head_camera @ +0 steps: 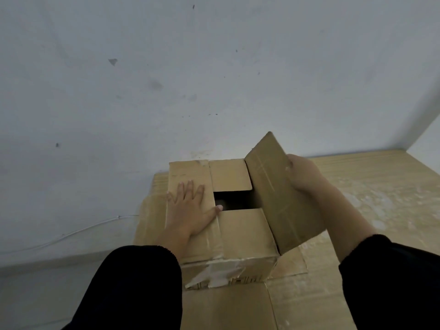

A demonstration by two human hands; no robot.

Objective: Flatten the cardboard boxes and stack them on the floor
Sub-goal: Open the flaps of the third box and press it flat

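Observation:
A brown cardboard box [245, 236] stands upright on flattened cardboard [228, 308] that lies on the floor. My left hand [190, 208] rests flat, fingers spread, on the box's left top flap, with the thumb at the edge of the dark gap in the middle. My right hand [302, 172] grips the outer edge of the right top flap [281, 194], which is raised and tilted up. The near and far inner flaps lie folded down. Torn clear tape clings to the box's front face.
A white wall [166, 79] rises directly behind the box. Light wooden floor [371, 186] stretches to the right, up to a white corner. A thin white cable [78, 232] runs along the wall base at the left.

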